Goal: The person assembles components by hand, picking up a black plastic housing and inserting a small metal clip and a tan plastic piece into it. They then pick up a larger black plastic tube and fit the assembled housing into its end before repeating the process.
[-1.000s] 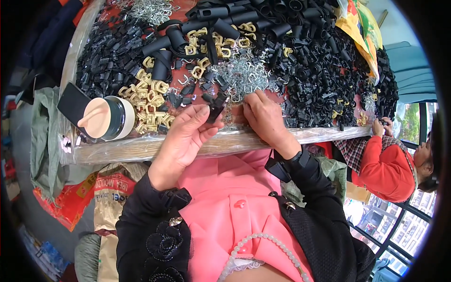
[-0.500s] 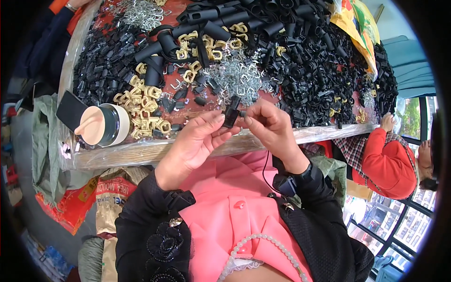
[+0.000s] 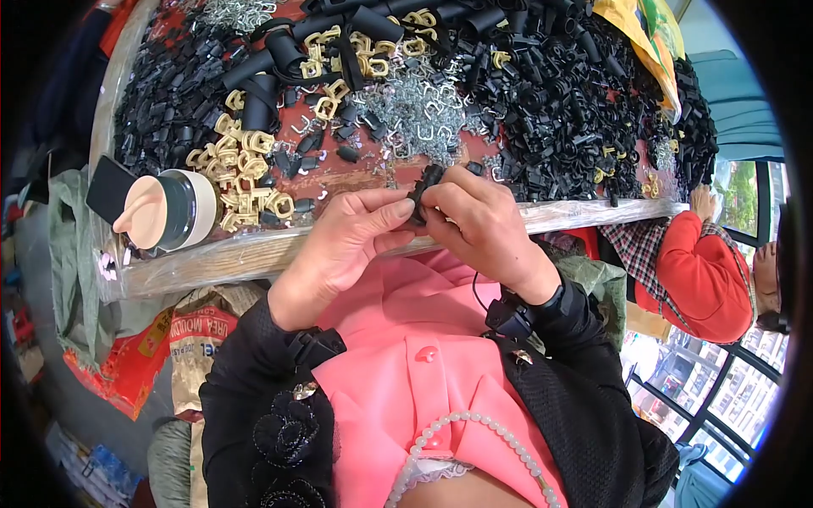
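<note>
My left hand (image 3: 351,241) pinches a small black plastic piece (image 3: 427,179) between thumb and fingers, just above the table's near edge. From the other side my right hand (image 3: 487,224) closes on the same piece, its fingertips pressed against it and partly covering it. Whether the right fingers also hold a smaller part is hidden. Beyond the hands lies a heap of small silver U-shaped metal pieces (image 3: 423,110). Several gold-coloured loops (image 3: 246,165) are piled to the left, and a large mass of black plastic parts (image 3: 559,127) spreads to the right.
A wooden rim wrapped in clear film (image 3: 203,264) edges the table. On its left corner stand a lidded jar (image 3: 182,207) and a dark flat object (image 3: 108,190). A yellow bag (image 3: 639,46) sits far right; a person in red (image 3: 699,275) works at the right side.
My right hand has moved in and left, its fingers now curled over the black piece. That piece is tilted and more covered. The whole view has shifted slightly.
</note>
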Demonstrator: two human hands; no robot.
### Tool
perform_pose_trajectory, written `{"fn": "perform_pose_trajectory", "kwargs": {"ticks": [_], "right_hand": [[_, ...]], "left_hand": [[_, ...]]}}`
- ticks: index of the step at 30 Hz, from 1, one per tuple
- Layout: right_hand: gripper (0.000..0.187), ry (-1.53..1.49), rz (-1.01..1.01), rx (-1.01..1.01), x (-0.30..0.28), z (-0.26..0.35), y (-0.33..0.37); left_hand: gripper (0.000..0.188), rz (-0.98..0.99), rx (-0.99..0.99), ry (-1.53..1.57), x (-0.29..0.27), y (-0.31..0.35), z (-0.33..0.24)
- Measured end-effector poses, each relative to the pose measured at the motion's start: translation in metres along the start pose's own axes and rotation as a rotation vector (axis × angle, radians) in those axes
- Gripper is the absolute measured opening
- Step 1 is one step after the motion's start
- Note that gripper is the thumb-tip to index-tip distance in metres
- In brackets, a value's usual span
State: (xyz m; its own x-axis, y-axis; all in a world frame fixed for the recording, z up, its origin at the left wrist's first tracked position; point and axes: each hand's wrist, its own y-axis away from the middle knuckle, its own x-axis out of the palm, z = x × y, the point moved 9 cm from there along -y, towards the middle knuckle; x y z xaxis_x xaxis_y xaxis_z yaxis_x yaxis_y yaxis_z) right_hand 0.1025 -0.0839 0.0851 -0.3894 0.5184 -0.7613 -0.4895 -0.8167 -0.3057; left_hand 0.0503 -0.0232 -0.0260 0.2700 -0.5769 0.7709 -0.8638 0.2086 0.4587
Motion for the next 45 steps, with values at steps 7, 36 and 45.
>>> {"fn": "perform_pose_trajectory", "kwargs": {"ticks": [7, 36, 45], "right_hand": [[0.009, -0.094, 0.128, 0.093, 0.006, -0.003, -0.003], [0.009, -0.414, 0.2, 0.337, 0.03, -0.019, -0.019], [0.006, -0.294, 0.122, 0.13, 0.019, -0.008, -0.016]], "left_hand": [[0.022, -0.046, 0.012, -0.15, 0.003, 0.007, 0.0], [0.018, 0.032, 0.041, 0.011, -0.009, 0.011, -0.009], [0.019, 0.031, 0.05, 0.036, -0.009, 0.009, -0.007]]}}
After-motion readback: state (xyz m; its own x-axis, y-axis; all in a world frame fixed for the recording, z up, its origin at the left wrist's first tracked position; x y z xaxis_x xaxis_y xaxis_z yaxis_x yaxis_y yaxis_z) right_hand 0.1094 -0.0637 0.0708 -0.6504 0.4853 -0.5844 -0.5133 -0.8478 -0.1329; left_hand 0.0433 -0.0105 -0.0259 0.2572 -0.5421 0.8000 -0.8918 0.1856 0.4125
